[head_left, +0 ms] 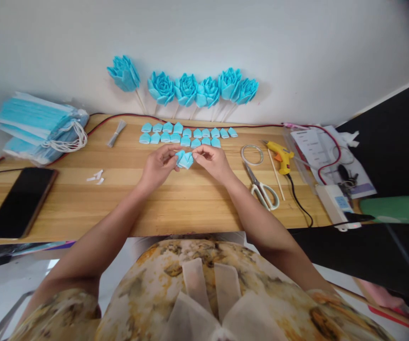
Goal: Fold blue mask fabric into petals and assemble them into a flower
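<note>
Between my two hands is a small folded blue petal piece (185, 160), held just above the wooden table (190, 203). My left hand (159, 166) pinches its left side between thumb and fingers. At its right edge, my right hand (212, 161) closes fingertips on the same piece. Right behind the hands, two rows of similar folded blue pieces (186, 141) lie on the wood. Farther back, several blue flowers on sticks (186, 90) lean against the wall.
At the left are a stack of blue face masks (35, 121), a phone (21, 201), white scraps (97, 177) and a bundle of ties (116, 133). To the right lie scissors (261, 187), a tape roll (252, 155), a stick (277, 175), a yellow glue gun (281, 156) and a power strip (335, 203).
</note>
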`<control>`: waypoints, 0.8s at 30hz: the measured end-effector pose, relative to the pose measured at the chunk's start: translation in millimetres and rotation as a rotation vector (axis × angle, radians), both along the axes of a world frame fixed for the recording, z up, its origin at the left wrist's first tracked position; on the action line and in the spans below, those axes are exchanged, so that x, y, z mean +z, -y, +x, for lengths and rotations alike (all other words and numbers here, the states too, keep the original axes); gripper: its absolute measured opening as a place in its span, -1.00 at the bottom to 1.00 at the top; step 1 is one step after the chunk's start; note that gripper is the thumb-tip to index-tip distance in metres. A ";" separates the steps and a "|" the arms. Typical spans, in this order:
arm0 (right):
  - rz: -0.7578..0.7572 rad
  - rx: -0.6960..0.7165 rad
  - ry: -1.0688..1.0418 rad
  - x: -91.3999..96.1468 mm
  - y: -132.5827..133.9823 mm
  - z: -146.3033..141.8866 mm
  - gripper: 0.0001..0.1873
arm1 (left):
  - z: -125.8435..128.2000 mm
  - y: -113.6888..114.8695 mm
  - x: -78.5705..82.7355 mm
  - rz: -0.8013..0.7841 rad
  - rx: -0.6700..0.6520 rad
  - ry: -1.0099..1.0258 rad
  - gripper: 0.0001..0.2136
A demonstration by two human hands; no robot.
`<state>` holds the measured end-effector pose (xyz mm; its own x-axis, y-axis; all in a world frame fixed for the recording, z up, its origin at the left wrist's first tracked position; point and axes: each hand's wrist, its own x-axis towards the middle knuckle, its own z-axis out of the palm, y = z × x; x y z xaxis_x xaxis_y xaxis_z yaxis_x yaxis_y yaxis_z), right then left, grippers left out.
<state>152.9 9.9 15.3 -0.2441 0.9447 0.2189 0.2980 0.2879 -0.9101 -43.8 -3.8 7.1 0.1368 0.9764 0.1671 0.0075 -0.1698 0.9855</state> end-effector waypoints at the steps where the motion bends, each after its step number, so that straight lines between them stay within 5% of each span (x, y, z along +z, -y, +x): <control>1: 0.001 0.002 0.006 -0.1 0.1 -0.2 -0.80 | -0.1 0.1 0.2 0.000 -0.002 -0.004 -0.80; 15: 0.014 0.005 0.020 -1.4 0.1 -0.9 -0.81 | -0.7 1.6 5.6 -0.010 -0.090 0.036 -0.75; 24: 0.002 0.010 0.032 -2.4 0.3 -2.6 -0.82 | 3.0 -0.3 -2.2 -0.037 -0.017 0.089 -0.79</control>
<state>150.3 9.6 12.9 -0.2608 0.9416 0.2129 0.3240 0.2931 -0.8995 -40.8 -3.5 4.9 0.1396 0.9798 0.1433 -0.0825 -0.1327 0.9877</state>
